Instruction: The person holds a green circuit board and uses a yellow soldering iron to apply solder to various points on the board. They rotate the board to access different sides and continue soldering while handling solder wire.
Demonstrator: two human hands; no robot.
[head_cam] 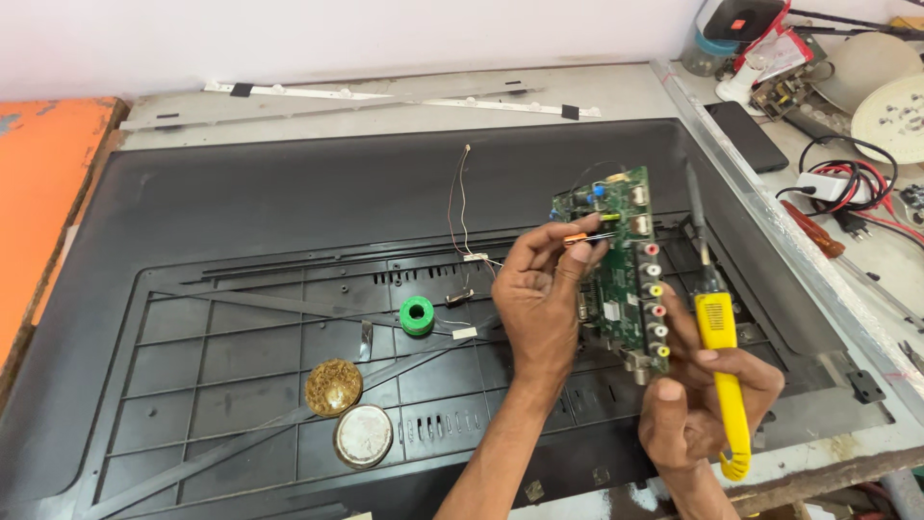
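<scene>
- The big black plastic television back cover (289, 221) lay face down across the grey workbench (616, 96); I judged it served as my work mat, since everything I needed sat on its ribbed inside
- Two long pale strips (385, 96) lay along the far edge of the bench, well apart from my hands, out of the way
- The green circuit board with a row of coloured round sockets (626, 279) stood nearly upright above the cover, tilted toward me so that its component side faced my eyes
- My left hand (539, 299) was closed on a thin pair of tweezers with an orange part near the tips (589, 237), their points touching the upper part of the board; thumb and fingers were pinched together on them
- My right hand (698, 404) was clamped around the yellow-handled soldering iron (720, 356), its dark tip pointing up beside the board's right edge; the same hand seemed to prop the board's lower end, though I cannot tell exactly how
- The small green spool of solder wire (417, 315) sat on the cover just left of my left wrist, near for reaching
- The round brass-wool tip cleaner (333, 387) and the round open metal tin (364, 435) lay touching each other, nearer to me
</scene>
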